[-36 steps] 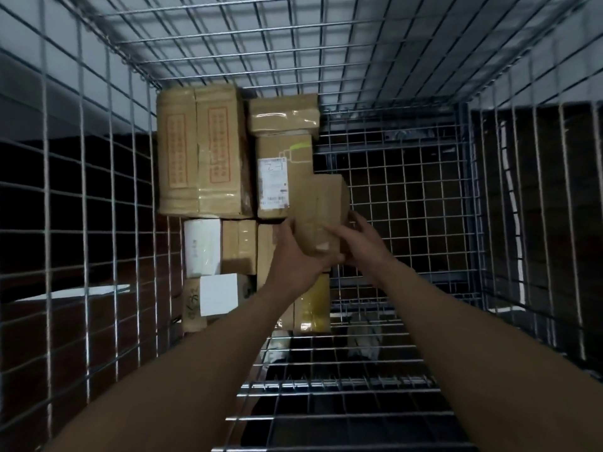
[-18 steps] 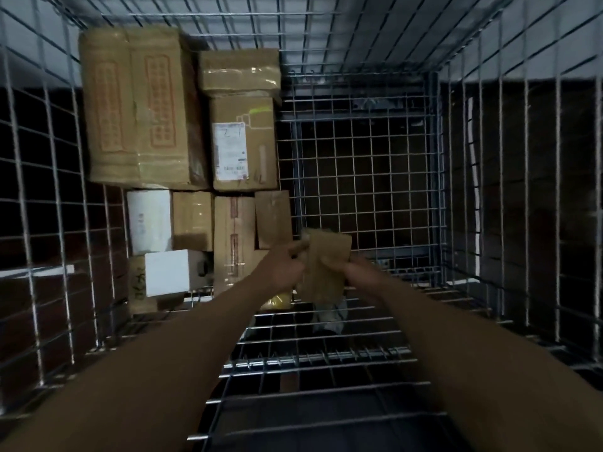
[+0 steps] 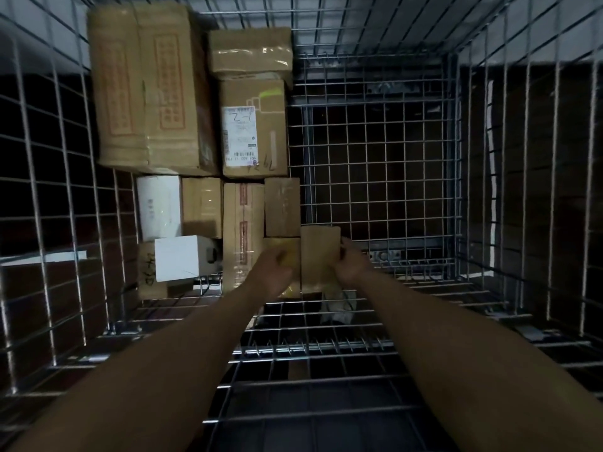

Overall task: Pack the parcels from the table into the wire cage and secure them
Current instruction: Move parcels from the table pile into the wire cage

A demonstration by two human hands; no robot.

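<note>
Parcel, small, brown (image 3: 319,256): placing step, upright at back edge of wire cage (image 3: 326,349) floor beside stacked parcels (image 3: 254,138); right hand (image 3: 350,265) curled round it, left hand (image 3: 272,272) grip unclear; next, seat flush, release

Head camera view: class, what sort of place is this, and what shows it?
Probably a parcel depot or warehouse loading area: a wire cage, taped cardboard parcels stacked inside it, and a printed shipping label on one.
</note>
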